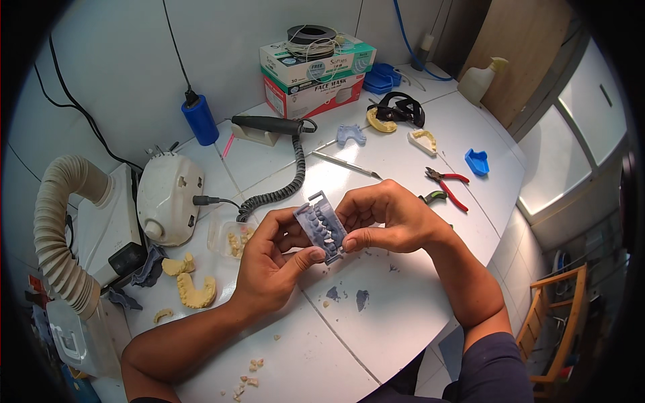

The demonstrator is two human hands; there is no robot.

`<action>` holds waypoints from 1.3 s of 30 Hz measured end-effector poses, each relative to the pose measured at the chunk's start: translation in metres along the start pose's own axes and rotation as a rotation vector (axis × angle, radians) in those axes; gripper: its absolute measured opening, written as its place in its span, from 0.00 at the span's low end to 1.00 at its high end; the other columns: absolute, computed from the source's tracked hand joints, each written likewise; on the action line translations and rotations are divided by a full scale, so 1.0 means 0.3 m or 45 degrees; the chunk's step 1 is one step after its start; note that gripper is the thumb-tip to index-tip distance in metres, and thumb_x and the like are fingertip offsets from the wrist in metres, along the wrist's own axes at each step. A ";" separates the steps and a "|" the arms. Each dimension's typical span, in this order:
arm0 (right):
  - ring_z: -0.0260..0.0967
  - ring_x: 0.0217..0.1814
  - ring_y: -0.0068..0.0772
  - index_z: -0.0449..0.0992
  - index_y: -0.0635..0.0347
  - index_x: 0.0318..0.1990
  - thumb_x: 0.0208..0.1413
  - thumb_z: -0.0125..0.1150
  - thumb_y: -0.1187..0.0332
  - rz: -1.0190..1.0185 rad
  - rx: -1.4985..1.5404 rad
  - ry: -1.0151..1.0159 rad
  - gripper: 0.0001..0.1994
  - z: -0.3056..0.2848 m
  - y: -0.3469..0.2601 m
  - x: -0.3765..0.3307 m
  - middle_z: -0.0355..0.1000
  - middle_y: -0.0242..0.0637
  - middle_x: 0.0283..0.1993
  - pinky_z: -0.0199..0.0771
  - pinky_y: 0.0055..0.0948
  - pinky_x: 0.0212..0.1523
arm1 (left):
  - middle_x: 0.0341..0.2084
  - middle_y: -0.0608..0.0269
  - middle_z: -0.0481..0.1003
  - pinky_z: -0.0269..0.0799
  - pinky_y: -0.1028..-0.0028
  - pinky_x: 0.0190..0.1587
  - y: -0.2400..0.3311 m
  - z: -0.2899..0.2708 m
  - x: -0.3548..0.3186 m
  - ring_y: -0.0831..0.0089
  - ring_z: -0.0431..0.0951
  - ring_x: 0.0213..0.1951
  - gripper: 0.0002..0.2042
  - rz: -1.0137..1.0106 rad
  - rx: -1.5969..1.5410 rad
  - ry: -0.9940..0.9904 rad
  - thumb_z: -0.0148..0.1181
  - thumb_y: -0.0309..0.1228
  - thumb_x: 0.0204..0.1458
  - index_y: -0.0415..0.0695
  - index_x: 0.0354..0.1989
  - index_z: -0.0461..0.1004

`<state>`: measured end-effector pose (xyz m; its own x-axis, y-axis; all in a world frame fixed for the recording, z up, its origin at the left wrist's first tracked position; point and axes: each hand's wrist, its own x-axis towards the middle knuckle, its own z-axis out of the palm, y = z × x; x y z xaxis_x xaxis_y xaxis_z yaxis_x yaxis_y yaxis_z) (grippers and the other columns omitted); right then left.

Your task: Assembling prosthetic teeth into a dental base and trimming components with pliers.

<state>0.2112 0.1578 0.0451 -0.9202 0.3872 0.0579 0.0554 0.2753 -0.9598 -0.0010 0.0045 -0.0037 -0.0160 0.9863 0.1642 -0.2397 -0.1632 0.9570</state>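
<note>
— Head view: what's in the hands?
— Both grasp a grey dental model (322, 227) above the white table (403, 316). The left hand (272, 262) pinches its lower edge, thumb on the face; the right hand (383, 218) clasps its far side.
— The model's back?
— Hidden by fingers. Yellow plaster casts (195, 289) lie left; red pliers (447, 185) lie beyond.

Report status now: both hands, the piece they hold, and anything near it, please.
Left hand and right hand: both in grip on the grey dental model, held above the white table. Grey chips lie under it. Red pliers to the right, apart.
</note>
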 end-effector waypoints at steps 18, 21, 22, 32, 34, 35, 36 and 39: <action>0.85 0.45 0.30 0.80 0.77 0.50 0.59 0.79 0.72 0.165 0.177 -0.044 0.18 -0.009 -0.002 0.002 0.85 0.46 0.43 0.89 0.29 0.49 | 0.56 0.52 0.76 0.80 0.66 0.63 0.001 0.000 0.001 0.68 0.79 0.58 0.26 0.001 0.014 0.023 0.69 0.23 0.64 0.36 0.66 0.63; 0.85 0.45 0.31 0.80 0.78 0.51 0.59 0.78 0.73 0.161 0.180 -0.055 0.19 -0.009 -0.005 0.003 0.84 0.48 0.44 0.89 0.30 0.49 | 0.56 0.52 0.76 0.80 0.66 0.63 0.000 -0.001 0.001 0.68 0.79 0.58 0.26 0.007 0.013 0.026 0.69 0.23 0.64 0.36 0.66 0.63; 0.85 0.45 0.31 0.79 0.78 0.52 0.59 0.79 0.73 0.161 0.194 -0.055 0.19 -0.008 -0.007 0.002 0.84 0.48 0.44 0.89 0.30 0.50 | 0.56 0.52 0.76 0.80 0.66 0.63 0.000 0.000 0.001 0.68 0.79 0.58 0.26 0.008 0.013 0.025 0.69 0.23 0.64 0.36 0.66 0.63; 0.85 0.49 0.31 0.81 0.73 0.51 0.57 0.79 0.74 0.155 0.150 -0.093 0.17 -0.010 -0.002 0.004 0.85 0.44 0.45 0.87 0.32 0.55 | 0.55 0.53 0.75 0.81 0.65 0.63 -0.012 -0.006 -0.005 0.67 0.80 0.58 0.26 0.022 0.044 0.042 0.69 0.19 0.63 0.38 0.65 0.63; 0.85 0.46 0.30 0.81 0.72 0.51 0.58 0.79 0.74 0.100 0.145 -0.078 0.17 -0.007 0.006 0.001 0.85 0.44 0.43 0.87 0.31 0.51 | 0.55 0.53 0.75 0.82 0.65 0.62 -0.011 -0.004 -0.004 0.67 0.80 0.58 0.26 0.017 0.050 0.040 0.69 0.18 0.62 0.39 0.65 0.63; 0.85 0.43 0.29 0.81 0.71 0.51 0.59 0.78 0.73 0.044 0.141 -0.066 0.17 -0.005 0.010 0.000 0.85 0.44 0.40 0.87 0.29 0.48 | 0.54 0.53 0.76 0.82 0.65 0.62 -0.011 -0.004 -0.003 0.67 0.80 0.58 0.26 0.026 0.066 0.038 0.69 0.18 0.62 0.39 0.65 0.64; 0.85 0.43 0.29 0.81 0.71 0.51 0.59 0.78 0.73 0.043 0.142 -0.066 0.17 -0.004 0.013 0.000 0.85 0.44 0.40 0.87 0.29 0.48 | 0.54 0.53 0.76 0.82 0.65 0.61 -0.011 -0.004 -0.003 0.67 0.80 0.57 0.26 0.034 0.086 0.039 0.69 0.18 0.62 0.40 0.65 0.64; 0.86 0.44 0.32 0.78 0.71 0.56 0.58 0.78 0.74 0.041 0.128 -0.034 0.21 -0.004 0.011 0.002 0.85 0.46 0.41 0.88 0.31 0.49 | 0.55 0.55 0.76 0.81 0.67 0.60 -0.010 -0.003 -0.002 0.70 0.81 0.56 0.27 0.022 0.094 0.051 0.72 0.22 0.61 0.40 0.65 0.65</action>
<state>0.2112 0.1599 0.0423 -0.9286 0.3705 0.0207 0.0472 0.1730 -0.9838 -0.0013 0.0043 -0.0069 -0.0588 0.9833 0.1725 -0.1665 -0.1800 0.9695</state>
